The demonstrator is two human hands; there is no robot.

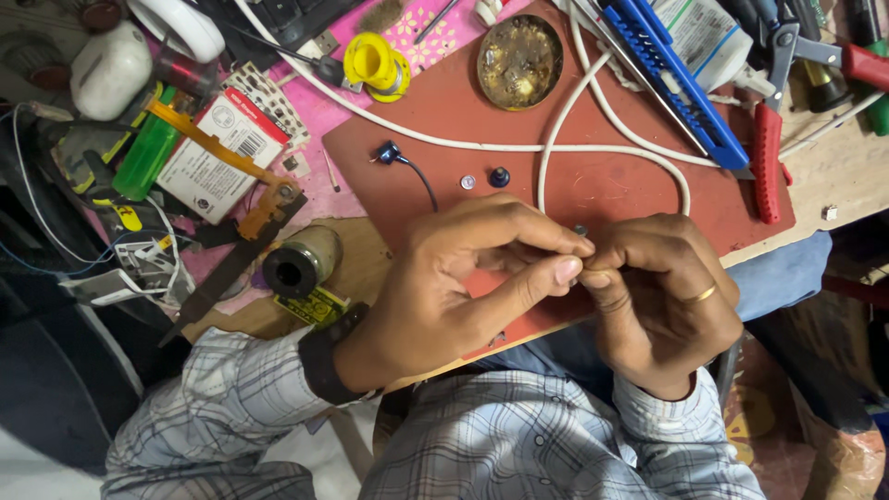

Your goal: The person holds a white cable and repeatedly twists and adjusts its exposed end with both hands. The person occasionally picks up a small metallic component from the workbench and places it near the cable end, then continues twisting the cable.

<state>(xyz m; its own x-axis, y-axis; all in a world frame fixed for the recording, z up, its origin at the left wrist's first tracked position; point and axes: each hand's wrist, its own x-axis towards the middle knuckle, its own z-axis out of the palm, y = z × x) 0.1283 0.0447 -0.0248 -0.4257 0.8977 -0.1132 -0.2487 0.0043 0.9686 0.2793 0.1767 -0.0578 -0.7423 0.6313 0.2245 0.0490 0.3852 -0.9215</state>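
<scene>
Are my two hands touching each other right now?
Touching. The head view shows the left hand fingertips pressed against the right hand fingertips, with no gap visible.

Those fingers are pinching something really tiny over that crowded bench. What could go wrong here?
The part pinched between the left hand and right hand is almost hidden by fingertips; if it slips, it could vanish among the clutter or fall off the bench edge into the lap.

Two small loose parts lie on the red mat just beyond the knuckles; a nudge might scatter them.

The white cable loops close to the hands and could snag.
</scene>
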